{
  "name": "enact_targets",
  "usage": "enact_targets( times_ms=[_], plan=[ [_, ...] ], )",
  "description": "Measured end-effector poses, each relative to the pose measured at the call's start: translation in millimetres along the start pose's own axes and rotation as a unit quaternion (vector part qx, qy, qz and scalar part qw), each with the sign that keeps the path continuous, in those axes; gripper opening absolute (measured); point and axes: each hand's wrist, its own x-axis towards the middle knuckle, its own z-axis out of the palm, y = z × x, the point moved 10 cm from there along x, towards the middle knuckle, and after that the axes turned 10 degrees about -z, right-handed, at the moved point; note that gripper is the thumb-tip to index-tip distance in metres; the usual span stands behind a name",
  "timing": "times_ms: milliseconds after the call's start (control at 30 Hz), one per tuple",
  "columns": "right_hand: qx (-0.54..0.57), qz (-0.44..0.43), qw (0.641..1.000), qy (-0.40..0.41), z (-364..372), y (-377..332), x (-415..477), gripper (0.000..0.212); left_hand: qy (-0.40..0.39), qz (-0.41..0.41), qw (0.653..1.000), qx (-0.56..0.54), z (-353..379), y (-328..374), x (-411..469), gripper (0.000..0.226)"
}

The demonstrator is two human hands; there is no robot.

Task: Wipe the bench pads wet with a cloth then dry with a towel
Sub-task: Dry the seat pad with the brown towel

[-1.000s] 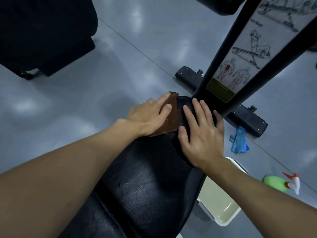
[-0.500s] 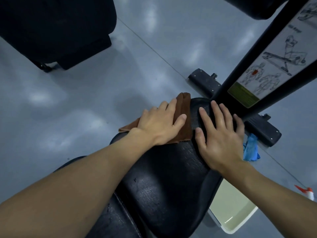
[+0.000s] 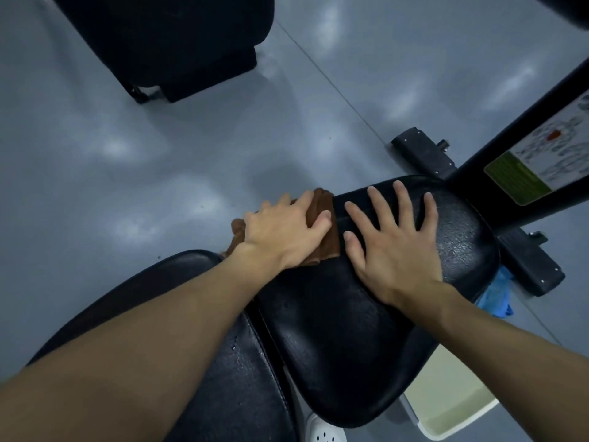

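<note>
Cloth, brown and folded, now sits at the left edge of the black seat pad. Within 1 second it has slid leftward from the pad's far tip, and a corner hangs over the side. Left grip presses it down with straight fingers, while right grip stays spread flat on the pad. The wipe seems to be continuing along that edge. Frame label, at right, shows exercise figures, but its writing is too blurred to read.
</note>
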Motion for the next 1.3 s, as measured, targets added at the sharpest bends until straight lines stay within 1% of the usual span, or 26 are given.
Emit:
enact_targets(
  times_ms=[133,200,267,300,400,567,733,833,967,1067,1167,1267,1300],
  plan=[
    [0.005,0.002,1.000,-0.012,-1,-4,0,0.060,0.016,-0.045,0.998,-0.034,4,-24,-18,0.066],
    [0.018,-0.035,0.999,0.005,-7,-25,-5,0.061,0.023,-0.086,0.994,-0.062,7,-40,-30,0.070],
    [0.027,-0.108,0.994,0.013,-6,-61,-18,0.061,0.034,-0.122,0.989,-0.078,11,-52,-47,0.076],
    [0.027,-0.131,0.991,0.011,-3,-73,-26,0.060,0.041,-0.135,0.987,-0.080,12,-56,-55,0.079],
    [0.039,-0.122,0.992,0.022,-1,-76,-29,0.060,0.053,-0.155,0.983,-0.083,13,-61,-65,0.082],
    [0.029,-0.122,0.991,0.040,0,-75,-28,0.063,0.047,-0.136,0.983,-0.117,15,-64,-79,0.078],
    [0.028,-0.127,0.989,0.066,-3,-78,-30,0.064,0.075,-0.148,0.976,-0.138,15,-69,-85,0.075],
    [0.024,-0.123,0.991,0.055,-1,-77,-28,0.066,0.083,-0.152,0.976,-0.130,17,-66,-80,0.077],
    [0.019,-0.127,0.991,0.022,4,-78,-26,0.074,0.102,-0.140,0.979,-0.108,15,-67,-82,0.077],
    [0.075,-0.117,0.988,0.062,-2,-74,-28,0.075,0.137,-0.132,0.977,-0.095,17,-66,-87,0.071],
    [0.144,-0.114,0.979,0.094,-10,-72,-31,0.066,0.166,-0.118,0.975,-0.085,19,-61,-101,0.066],
    [0.180,-0.130,0.967,0.123,-18,-76,-31,0.057,0.190,-0.101,0.974,-0.071,22,-53,-120,0.064],
    [0.193,-0.135,0.962,0.140,-22,-77,-33,0.057,0.200,-0.096,0.973,-0.067,24,-49,-129,0.063]
  ],
)
